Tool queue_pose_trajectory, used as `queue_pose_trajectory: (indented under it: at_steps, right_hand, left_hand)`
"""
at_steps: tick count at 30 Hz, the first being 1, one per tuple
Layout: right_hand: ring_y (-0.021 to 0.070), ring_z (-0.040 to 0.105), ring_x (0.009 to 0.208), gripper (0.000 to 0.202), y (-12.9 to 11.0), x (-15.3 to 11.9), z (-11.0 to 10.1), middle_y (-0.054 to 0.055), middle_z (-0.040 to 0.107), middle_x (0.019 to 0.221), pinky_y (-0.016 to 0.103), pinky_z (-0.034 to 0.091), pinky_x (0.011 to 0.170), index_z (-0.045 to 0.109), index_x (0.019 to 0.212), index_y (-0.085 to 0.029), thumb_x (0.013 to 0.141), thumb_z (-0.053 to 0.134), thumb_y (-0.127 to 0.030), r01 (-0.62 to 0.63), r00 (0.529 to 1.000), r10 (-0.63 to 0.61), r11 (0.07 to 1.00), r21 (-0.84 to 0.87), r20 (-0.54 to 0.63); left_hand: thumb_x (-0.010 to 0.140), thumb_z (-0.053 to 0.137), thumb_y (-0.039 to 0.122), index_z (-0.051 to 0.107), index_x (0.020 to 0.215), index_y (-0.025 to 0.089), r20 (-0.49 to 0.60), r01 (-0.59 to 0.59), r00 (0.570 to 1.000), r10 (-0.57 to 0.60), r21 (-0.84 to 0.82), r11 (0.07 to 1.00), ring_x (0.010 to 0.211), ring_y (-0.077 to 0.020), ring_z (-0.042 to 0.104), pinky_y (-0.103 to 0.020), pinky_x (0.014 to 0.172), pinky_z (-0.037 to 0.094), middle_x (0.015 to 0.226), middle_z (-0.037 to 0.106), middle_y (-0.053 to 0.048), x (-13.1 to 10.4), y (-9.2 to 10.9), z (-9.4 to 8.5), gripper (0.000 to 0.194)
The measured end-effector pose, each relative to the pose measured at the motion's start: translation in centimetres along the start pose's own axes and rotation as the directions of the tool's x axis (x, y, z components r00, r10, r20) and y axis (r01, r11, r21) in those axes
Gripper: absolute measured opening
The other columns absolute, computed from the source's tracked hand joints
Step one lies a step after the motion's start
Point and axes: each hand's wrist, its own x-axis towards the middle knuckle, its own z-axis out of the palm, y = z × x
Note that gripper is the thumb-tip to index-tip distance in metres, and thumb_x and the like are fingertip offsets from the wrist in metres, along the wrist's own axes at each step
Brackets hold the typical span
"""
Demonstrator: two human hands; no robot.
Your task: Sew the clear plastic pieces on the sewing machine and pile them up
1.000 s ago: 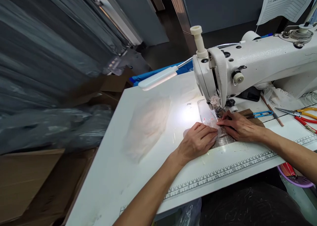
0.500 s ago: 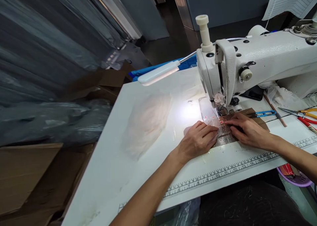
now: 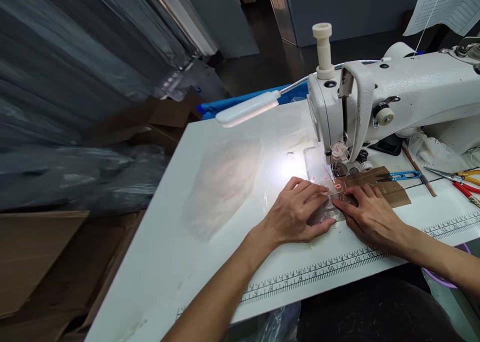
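Sheer fabric (image 3: 323,214) with small red marks lies below the needle area of the white sewing machine (image 3: 423,84). My left hand (image 3: 298,212) rests on its left part, thumb and fingers apart. On its right side, my right hand (image 3: 369,214) touches the fabric with bent fingers and thumb close to the left hand's fingertips; whether it pinches anything is unclear. Brown card (image 3: 393,189) extends right from under the right hand. A pink fabric flower (image 3: 339,151) hangs by the machine's needle end.
A pale sheer fabric pile (image 3: 225,187) lies on the white table (image 3: 150,262), left of my hands. Blue snips (image 3: 405,175), pliers (image 3: 450,174) and a dark phone (image 3: 390,144) lie right. A lamp (image 3: 247,109) overhangs the back edge; a printed ruler runs along the front.
My left thumb has spread away from its fingers. My right hand has moved lower and closer to the left one, uncovering more brown card. The view has shifted slightly.
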Motion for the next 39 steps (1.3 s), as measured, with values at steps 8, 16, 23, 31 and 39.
queue_pose_trajectory:
  at_steps: [8,16,23,31,39]
  right_hand:
    - [0.0262,0.049,0.096,0.036,0.0,-0.1,0.0,0.012,0.058,0.116,0.041,0.044,0.081,0.060,0.125,-0.024,0.091,0.051,-0.020,0.007,0.999,-0.005,0.998,0.055,-0.040]
    - [0.0265,0.048,0.095,0.035,0.1,-0.2,0.4,0.012,0.058,0.114,0.040,0.041,0.078,0.060,0.124,-0.024,0.090,0.051,-0.021,0.022,0.998,-0.021,1.000,0.021,-0.057]
    - [0.0277,0.048,0.094,0.035,0.0,-0.1,0.5,0.013,0.058,0.113,0.040,0.040,0.075,0.061,0.123,-0.024,0.089,0.052,-0.020,0.019,0.998,-0.019,1.000,0.008,-0.063]
    - [0.0278,0.049,0.095,0.035,-0.1,-0.2,0.2,0.013,0.059,0.114,0.041,0.041,0.076,0.061,0.123,-0.024,0.091,0.050,-0.020,0.004,1.000,-0.004,1.000,0.015,-0.028]
    - [0.0263,0.048,0.095,0.036,-0.1,-0.1,-0.2,0.013,0.057,0.115,0.041,0.043,0.079,0.060,0.127,-0.025,0.093,0.049,-0.021,-0.015,1.000,0.015,0.999,0.049,0.005]
  left_hand:
    - [0.096,0.030,0.064,0.058,0.117,0.011,0.121,-0.019,0.993,0.003,0.131,0.991,0.083,-0.0245,0.057,-0.039,0.069,0.043,0.116,0.068,-0.014,-0.6,-1.4,0.6,0.064]
    - [0.099,0.038,0.053,0.052,0.118,0.009,0.021,-0.051,0.999,0.050,0.078,0.996,0.088,-0.0234,0.061,-0.039,0.074,0.055,0.104,0.066,-0.015,-0.8,-1.3,1.0,0.049]
    - [0.099,0.042,0.050,0.050,0.122,0.008,0.016,-0.034,0.999,0.033,0.067,0.997,0.090,-0.0247,0.063,-0.043,0.075,0.059,0.107,0.065,-0.018,-1.1,-1.2,1.3,0.048]
    - [0.098,0.044,0.047,0.046,0.128,0.012,0.011,0.009,1.000,-0.009,0.064,0.998,0.090,-0.0241,0.063,-0.043,0.077,0.059,0.110,0.064,-0.017,-1.5,-1.1,1.6,0.046]
    - [0.102,0.033,0.033,0.052,0.119,0.012,0.103,0.111,0.988,-0.118,0.070,0.991,0.077,-0.0191,0.057,-0.036,0.068,0.051,0.097,0.064,-0.011,-0.1,-1.1,1.3,0.033]
